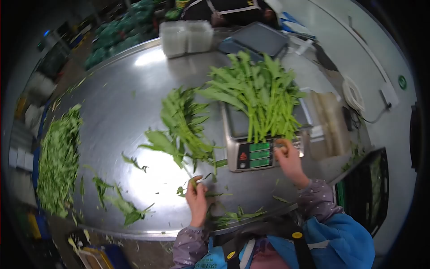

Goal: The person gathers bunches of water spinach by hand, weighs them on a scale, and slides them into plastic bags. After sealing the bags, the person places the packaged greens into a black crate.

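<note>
A large bunch of long-stemmed leafy greens [262,96] lies on the digital scale [237,167], stems toward me. My right hand [290,163] is at the right part of the scale's display panel, just below the stem ends, with its fingers curled; what they hold, if anything, I cannot make out. My left hand [196,204] is closed in a pinch low over the steel table. A thin pale stem with a leaf [161,143] runs down to its fingertips. Just beyond lies a smaller bunch of greens [183,116].
A long heap of greens [58,161] lines the table's [121,98] left edge. Loose leaves [127,208] are scattered near the front. Clear plastic trays [186,38] and another scale [257,38] stand at the back, where a person [226,11] is partly visible. A black crate [367,188] is at right.
</note>
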### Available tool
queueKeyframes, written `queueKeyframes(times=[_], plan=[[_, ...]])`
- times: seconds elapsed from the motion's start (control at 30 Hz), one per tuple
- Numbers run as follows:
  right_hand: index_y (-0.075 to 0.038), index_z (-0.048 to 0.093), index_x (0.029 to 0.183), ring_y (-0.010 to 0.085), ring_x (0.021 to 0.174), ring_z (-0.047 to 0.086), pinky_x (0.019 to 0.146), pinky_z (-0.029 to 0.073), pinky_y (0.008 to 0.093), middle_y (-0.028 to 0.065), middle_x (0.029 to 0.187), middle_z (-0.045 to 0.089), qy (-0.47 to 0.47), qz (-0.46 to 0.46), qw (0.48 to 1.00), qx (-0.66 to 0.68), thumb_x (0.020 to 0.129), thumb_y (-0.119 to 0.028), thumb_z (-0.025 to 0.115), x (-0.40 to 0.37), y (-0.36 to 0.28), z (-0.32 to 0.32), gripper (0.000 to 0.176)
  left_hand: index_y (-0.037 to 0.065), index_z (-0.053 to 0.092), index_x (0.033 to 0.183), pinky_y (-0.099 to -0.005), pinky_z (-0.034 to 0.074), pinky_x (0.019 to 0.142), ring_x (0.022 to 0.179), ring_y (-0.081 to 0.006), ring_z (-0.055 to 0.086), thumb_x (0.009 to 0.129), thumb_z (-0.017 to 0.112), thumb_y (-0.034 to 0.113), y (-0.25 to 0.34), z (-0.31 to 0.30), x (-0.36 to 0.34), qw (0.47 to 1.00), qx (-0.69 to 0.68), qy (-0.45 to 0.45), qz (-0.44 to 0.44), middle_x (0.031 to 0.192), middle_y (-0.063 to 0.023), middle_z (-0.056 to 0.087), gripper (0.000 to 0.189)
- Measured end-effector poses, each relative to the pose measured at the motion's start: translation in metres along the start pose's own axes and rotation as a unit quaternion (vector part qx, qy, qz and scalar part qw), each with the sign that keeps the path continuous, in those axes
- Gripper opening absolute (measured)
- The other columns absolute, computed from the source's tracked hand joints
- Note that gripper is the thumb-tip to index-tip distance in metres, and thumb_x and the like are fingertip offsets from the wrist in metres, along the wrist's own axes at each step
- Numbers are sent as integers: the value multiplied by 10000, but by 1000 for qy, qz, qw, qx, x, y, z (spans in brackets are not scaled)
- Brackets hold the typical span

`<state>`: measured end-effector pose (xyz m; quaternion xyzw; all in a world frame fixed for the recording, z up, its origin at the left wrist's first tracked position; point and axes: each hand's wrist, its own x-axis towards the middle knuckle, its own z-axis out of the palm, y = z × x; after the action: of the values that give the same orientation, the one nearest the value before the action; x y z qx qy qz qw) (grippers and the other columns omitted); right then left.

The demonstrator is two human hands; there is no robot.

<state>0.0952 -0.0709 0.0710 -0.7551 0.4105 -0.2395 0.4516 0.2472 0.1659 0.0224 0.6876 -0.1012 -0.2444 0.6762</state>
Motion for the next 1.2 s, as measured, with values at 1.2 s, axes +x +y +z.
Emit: queueKeyframes(times=[1.2], plan=[[65, 482, 1114, 178, 836, 575, 719, 484, 286, 141, 983, 581, -74, 49, 996, 24, 854, -278, 544, 92, 24, -123, 435, -128, 291, 1263, -308, 414, 904, 1075, -224, 500, 884, 538, 200, 88, 154, 129, 944, 15, -301, -137, 1208, -209, 467, 558]])
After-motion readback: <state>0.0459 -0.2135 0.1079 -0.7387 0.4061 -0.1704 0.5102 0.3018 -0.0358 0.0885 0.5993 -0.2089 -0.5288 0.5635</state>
